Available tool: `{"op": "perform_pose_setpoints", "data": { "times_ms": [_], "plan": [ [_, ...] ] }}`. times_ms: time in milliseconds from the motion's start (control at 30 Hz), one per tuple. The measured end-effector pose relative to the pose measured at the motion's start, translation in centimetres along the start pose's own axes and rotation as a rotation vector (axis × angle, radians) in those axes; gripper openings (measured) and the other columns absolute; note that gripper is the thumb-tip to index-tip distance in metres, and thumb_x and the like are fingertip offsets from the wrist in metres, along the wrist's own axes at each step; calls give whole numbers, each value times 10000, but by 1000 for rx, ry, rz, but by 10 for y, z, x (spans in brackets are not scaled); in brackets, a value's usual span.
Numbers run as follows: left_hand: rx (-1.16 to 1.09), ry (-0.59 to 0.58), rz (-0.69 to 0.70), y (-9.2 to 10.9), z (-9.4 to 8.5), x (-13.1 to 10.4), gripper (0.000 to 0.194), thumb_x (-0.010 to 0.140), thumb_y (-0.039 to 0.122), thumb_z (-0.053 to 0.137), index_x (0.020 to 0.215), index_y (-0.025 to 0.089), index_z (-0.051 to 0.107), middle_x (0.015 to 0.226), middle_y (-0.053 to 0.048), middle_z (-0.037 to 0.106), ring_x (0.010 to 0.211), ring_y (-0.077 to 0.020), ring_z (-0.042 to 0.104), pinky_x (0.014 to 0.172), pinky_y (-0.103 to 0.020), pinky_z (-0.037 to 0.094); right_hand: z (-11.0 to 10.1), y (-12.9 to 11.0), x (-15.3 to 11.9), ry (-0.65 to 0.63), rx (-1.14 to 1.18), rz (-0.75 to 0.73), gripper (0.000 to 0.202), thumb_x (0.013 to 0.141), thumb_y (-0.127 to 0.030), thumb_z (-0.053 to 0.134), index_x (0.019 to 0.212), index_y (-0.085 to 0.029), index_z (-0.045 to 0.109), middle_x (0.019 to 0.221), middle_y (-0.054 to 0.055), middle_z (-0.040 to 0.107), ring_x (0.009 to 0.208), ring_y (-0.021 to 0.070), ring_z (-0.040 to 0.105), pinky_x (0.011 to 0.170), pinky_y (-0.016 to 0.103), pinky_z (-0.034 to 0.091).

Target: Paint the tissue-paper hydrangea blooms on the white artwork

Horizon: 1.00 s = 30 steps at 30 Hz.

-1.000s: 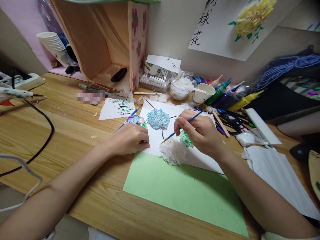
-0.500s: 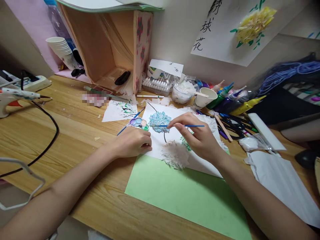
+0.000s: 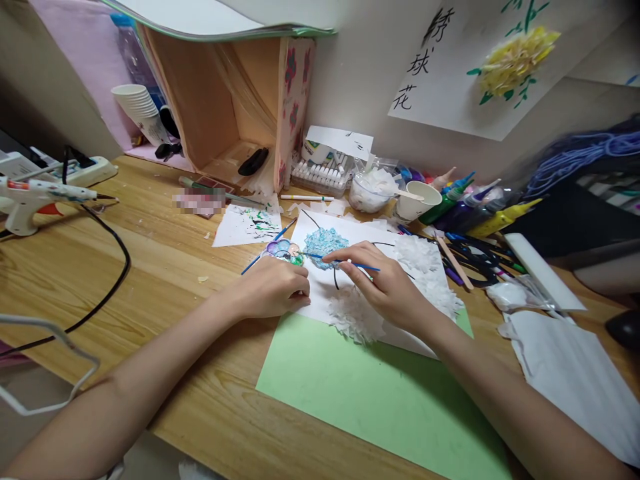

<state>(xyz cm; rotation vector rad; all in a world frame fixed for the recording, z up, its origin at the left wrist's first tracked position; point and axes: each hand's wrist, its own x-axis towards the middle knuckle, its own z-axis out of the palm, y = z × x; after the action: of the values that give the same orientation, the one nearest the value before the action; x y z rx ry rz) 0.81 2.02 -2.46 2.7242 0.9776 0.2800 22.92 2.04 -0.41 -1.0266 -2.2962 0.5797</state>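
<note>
My right hand [image 3: 387,283] pinches a thin blue paintbrush [image 3: 364,266], its tip at the flower-shaped paint palette [image 3: 281,249]. Purple and green paint show in the wells. My left hand [image 3: 273,287] lies curled at the paper's left edge, just in front of the palette; whatever is under its fingers is hidden. On the white paper [image 3: 310,293] a ruffled blue flower [image 3: 325,243] sits between the palette and my right hand. A white ruffled flower [image 3: 355,317] lies below that hand, and another white one [image 3: 417,253] is to the right. Black stem lines run across the paper.
Green paper [image 3: 360,393] lies under the white sheet. A second blue brush [image 3: 250,265] rests behind the palette. Farther back are a paper cup [image 3: 417,200], a bowl of white scraps [image 3: 370,190] and paint bottles [image 3: 450,203]. A glue gun [image 3: 45,200] with its cord is left.
My right hand has moved left with the paintbrush, whose tip has gone from the blue flower to the palette. My left hand stays by the palette. The view has shifted slightly.
</note>
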Motion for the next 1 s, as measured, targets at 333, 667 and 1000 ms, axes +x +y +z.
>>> {"op": "perform_pose_setpoints", "data": {
  "times_ms": [333,667,1000],
  "plan": [
    [-31,-18,-17,1,-1,0,145,835,219,610,724,193,700,744,16,693,620,-99,574,535,-262,272,-7,-3,1,48,33,34,269,979,-310,406,1038,-229,656,997,50,717,945,189,614,821,329,476],
    [-31,-9,-11,2,-2,1,162,842,226,600,722,193,703,721,17,686,604,-94,569,536,-264,288,0,2,0,21,-3,-1,263,974,-290,415,1086,-242,648,1033,61,724,975,211,609,832,366,497],
    [-28,-33,-29,1,-1,1,148,835,223,610,732,193,711,756,4,709,628,-109,588,541,-255,278,1,3,1,-5,11,23,274,976,-306,407,1074,-231,652,1044,64,722,987,209,609,840,362,493]
  ]
}}
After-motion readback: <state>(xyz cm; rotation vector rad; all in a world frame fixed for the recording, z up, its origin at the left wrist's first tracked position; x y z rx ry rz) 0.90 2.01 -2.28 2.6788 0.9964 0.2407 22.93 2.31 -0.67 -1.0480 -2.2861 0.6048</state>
